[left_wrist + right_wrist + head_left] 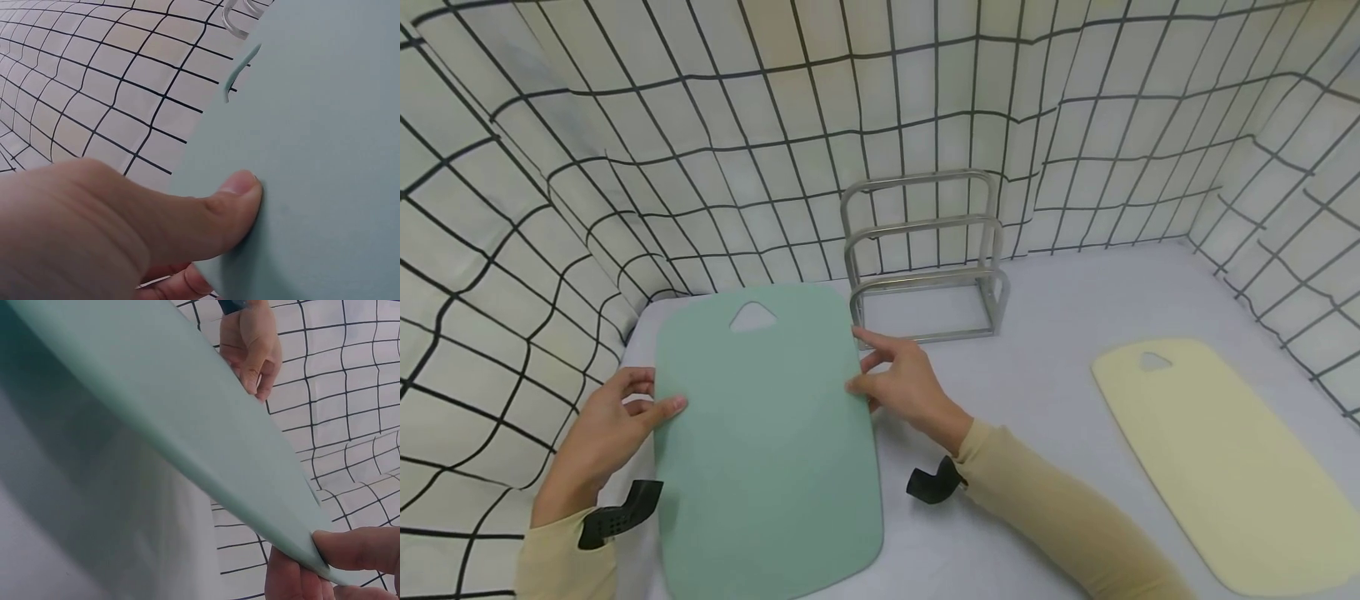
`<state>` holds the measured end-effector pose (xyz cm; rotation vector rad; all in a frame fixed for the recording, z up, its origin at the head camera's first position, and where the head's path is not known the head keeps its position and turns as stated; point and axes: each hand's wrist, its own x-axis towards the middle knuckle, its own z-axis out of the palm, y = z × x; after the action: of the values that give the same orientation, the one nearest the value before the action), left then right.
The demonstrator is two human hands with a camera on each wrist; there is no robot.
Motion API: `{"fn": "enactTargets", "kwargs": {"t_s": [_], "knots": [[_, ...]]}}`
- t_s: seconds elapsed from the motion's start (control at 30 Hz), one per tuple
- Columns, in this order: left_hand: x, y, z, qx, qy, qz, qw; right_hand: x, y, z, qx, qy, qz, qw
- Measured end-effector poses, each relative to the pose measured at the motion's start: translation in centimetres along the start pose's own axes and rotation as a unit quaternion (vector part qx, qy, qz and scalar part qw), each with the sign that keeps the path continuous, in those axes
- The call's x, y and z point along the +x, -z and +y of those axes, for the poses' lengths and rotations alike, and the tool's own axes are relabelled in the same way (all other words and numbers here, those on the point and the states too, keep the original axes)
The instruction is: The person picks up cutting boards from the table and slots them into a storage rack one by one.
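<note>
Watching remotely, I note left hand (602, 433) and right hand (910, 385) pinching opposite edges of the green board (767, 442), left of frame centre; metal rack (925, 224) upper centre, yellow board (1225, 467) lower right.

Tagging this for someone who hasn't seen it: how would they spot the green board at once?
Start from the white tabletop and find the metal rack near its back edge. In the head view, look just left for the green board, with a triangular hole near its top. Its colour sets it apart from the yellow board at right.
</note>
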<state>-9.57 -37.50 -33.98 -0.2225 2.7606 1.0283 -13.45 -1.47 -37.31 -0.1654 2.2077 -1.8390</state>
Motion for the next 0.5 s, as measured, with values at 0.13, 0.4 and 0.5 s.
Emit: {"fn": "enactTargets", "kwargs": {"t_s": [0.13,0.4,0.5], "knots": [[-0.09,-0.08,-0.01,0.002,-0.002,0.018,0.9998,0.12,-0.05,-0.21,-0.006,0.004,0.001,1.0000],[-0.32,-0.18,0.57,0.000,-0.012,0.059,0.9982,0.30,0.14,-0.64,-0.015,0.007,0.005,0.9998],[-0.43,-0.17,0.79,-0.001,-0.015,0.069,0.9975,0.40,0.23,-0.88,-0.019,0.010,0.006,0.9997]]}}
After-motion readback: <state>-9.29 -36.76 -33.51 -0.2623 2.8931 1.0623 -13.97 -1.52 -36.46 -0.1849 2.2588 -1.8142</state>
